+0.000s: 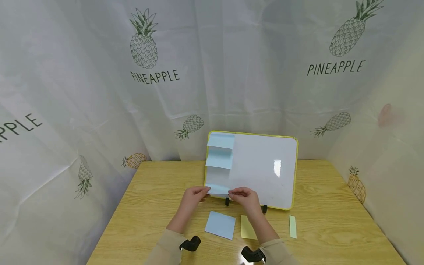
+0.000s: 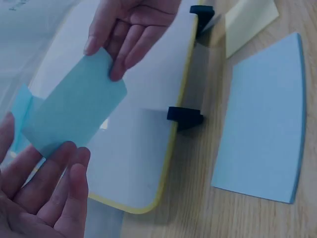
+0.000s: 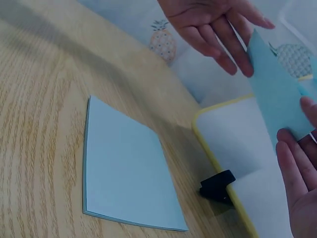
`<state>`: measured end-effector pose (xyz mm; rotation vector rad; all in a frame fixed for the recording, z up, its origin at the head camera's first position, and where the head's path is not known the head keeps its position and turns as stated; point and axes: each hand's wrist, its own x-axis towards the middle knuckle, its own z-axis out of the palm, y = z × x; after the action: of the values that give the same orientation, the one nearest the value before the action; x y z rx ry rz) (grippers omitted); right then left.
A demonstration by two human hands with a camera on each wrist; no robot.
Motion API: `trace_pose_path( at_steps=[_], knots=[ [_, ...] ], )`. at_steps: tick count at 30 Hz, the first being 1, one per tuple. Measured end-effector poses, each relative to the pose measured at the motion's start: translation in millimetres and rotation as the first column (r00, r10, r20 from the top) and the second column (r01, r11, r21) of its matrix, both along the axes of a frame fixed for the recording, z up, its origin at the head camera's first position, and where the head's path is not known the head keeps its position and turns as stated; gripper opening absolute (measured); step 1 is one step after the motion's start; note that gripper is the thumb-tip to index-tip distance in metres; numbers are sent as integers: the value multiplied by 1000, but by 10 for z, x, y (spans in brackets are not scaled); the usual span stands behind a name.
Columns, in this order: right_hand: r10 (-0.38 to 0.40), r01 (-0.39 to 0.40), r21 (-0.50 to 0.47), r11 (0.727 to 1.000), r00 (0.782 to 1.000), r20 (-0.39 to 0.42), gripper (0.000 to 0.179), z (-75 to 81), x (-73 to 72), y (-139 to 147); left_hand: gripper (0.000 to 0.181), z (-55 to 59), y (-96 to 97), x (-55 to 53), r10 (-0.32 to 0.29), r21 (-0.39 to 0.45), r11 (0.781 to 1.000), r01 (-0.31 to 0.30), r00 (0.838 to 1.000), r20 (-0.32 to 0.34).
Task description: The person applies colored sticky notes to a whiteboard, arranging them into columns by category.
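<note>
A single light-blue note (image 2: 81, 99) is held up in front of the lower left part of the whiteboard (image 1: 255, 165) (whether its back touches the board, I cannot tell). The left hand (image 1: 195, 194) pinches one end of it, with the other fingers spread loosely behind the thumb and forefinger. The right hand (image 1: 246, 197) pinches the opposite end between thumb and fingertips, so the note stretches between the two hands.

Above it, two more notes hang on the board's left side: an upper blue note (image 1: 221, 141) by the top corner and a lower blue note (image 1: 218, 159) beneath, both with bottom edges lifting away. The board has a yellow rim and leans back on two black feet, a left foot (image 1: 226, 201) and a right foot (image 1: 264, 209), before the far edge of the worktop (image 1: 159, 191).

Between the board and the worktop's near edge lies a blue pad (image 1: 220, 225); beside it is a yellow pad (image 1: 246, 228) (partly covered by the right forearm). A narrow pale-green strip (image 1: 293, 227) lies farther toward the right edge. Behind the far edge hangs a pale curtain (image 1: 238, 66) printed with pineapples.
</note>
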<state>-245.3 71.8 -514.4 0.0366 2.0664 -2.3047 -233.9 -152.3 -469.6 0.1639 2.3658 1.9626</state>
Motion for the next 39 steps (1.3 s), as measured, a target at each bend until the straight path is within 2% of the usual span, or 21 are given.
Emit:
trace_pose_path(
  at_steps=[5, 8, 15, 18, 24, 33, 39],
  knots=[
    [-16, 16, 6, 1000, 1000, -7, 20, -14, -56, -47, 26, -155, -43, -198, 21, -38, 999, -19, 999, 46],
    [-26, 26, -5, 1000, 999, -26, 20, 13, -95, -84, 26, -187, -46, -303, 29, -52, 998, -26, 998, 47],
    [-100, 98, -43, 994, 994, -45, 19, -129, -254, -200, 38, -241, 5, -517, 73, -68, 995, -70, 997, 37],
    [-139, 137, -42, 990, 989, -52, 18, -140, -280, -257, 43, -267, 22, -585, 85, -64, 995, -83, 996, 30],
    [-186, 187, 1, 982, 982, -42, 17, -181, -306, -311, 48, -288, 40, -660, 87, -56, 995, -86, 996, 21],
    [-179, 182, 48, 982, 981, -69, 16, -213, -334, -339, 49, -362, 14, -741, 100, -79, 992, -98, 995, 19],
    [-184, 187, 49, 981, 980, -71, 17, -209, -341, -341, 48, -344, 19, -754, 93, -85, 992, -92, 996, 7]
  ],
)
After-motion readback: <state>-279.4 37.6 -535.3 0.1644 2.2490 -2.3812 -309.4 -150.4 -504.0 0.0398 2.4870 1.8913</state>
